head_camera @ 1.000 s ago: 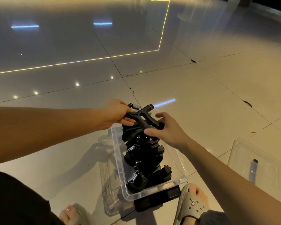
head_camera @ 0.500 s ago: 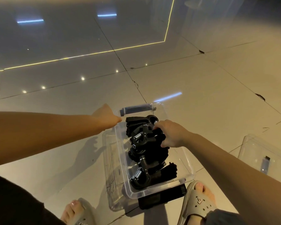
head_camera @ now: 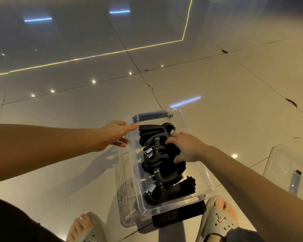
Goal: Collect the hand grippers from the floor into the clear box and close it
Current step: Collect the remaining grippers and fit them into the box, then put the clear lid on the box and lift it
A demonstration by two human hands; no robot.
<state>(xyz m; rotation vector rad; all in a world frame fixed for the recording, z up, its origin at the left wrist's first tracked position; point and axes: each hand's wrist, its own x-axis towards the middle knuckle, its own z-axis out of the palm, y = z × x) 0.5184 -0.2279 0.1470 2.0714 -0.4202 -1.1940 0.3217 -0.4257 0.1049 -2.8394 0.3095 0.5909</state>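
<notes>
The clear box (head_camera: pixel 206 182) stands open on the floor between my feet, filled with several black hand grippers (head_camera: pixel 157 154) with steel springs. My right hand (head_camera: pixel 185 147) reaches into the box, its fingers curled onto the handles of the top hand gripper (head_camera: pixel 156 135) in the pile. My left hand (head_camera: pixel 114 135) rests against the box's far left corner with its fingers stretched out along the rim, holding nothing. A black latch (head_camera: pixel 178 215) shows at the box's near end.
The clear lid (head_camera: pixel 287 172) with a dark clip lies on the floor at the right. My feet in grey clogs (head_camera: pixel 217 224) flank the box's near end. Glossy tile floor with cracks and light reflections stretches ahead.
Both hands lowered the lifted hand gripper into the box. My left hand let go and moved to the box's left rim; my right hand went down with it onto the pile.
</notes>
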